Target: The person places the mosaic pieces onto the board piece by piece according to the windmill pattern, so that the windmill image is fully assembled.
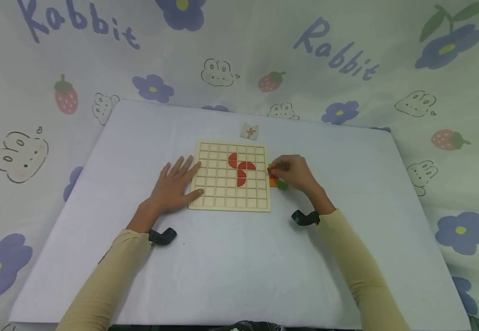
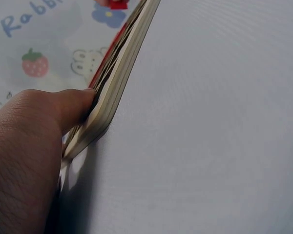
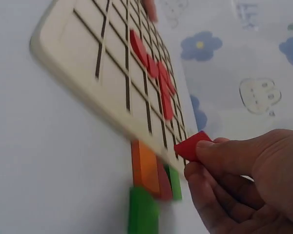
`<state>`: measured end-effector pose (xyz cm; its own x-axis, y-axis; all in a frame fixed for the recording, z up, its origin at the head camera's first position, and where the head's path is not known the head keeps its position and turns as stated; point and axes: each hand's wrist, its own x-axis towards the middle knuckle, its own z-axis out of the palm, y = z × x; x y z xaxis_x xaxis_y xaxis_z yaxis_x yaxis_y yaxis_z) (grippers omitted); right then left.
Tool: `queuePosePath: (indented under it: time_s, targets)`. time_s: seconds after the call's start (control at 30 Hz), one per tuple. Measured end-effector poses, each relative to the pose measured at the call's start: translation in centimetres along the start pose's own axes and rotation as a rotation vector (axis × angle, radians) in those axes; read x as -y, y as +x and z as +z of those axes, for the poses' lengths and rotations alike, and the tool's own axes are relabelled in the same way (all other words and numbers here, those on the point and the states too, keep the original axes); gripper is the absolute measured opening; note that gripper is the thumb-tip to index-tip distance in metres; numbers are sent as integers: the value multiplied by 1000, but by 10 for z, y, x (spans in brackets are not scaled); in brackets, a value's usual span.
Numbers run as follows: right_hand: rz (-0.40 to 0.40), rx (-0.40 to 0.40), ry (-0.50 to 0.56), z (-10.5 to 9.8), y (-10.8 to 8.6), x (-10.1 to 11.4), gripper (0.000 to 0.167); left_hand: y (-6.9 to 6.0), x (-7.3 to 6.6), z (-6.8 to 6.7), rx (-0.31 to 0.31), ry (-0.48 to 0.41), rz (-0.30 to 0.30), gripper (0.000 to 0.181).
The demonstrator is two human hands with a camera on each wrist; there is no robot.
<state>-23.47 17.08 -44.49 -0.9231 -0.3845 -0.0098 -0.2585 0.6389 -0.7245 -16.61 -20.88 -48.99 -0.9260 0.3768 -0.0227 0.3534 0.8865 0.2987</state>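
Item, my right hand (image 1: 292, 172): fingers pinched together on a red piece (image 3: 192, 147), held near the board's right edge. Item, my left hand (image 1: 173, 187): fingers spread, thumb laid on the left edge. Item, one gridded board (image 1: 218, 189), with red shapes (image 1: 241, 178) set in. Just beside it, orange block (image 3: 146, 168) and green block (image 3: 144, 209), on the white surface (image 1: 231, 266). Beyond, a small card (image 1: 249, 131).

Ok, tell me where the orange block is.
In the head view, the orange block lies beside the right edge of the grid board, left of a green block.
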Motion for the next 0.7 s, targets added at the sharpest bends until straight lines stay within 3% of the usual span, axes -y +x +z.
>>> queuePosePath:
  time_s: [0.2, 0.5, 0.7]
  targets:
    - [-8, -13, 59, 24, 12, 23, 10, 1, 1, 2, -4, 2, 6, 86]
    - [-60, -10, 143, 57, 35, 39, 6, 0, 2, 4, -19, 7, 12, 86]
    - [-79, 18, 99, 72, 43, 48, 6, 1, 3, 4, -17, 10, 14, 86]
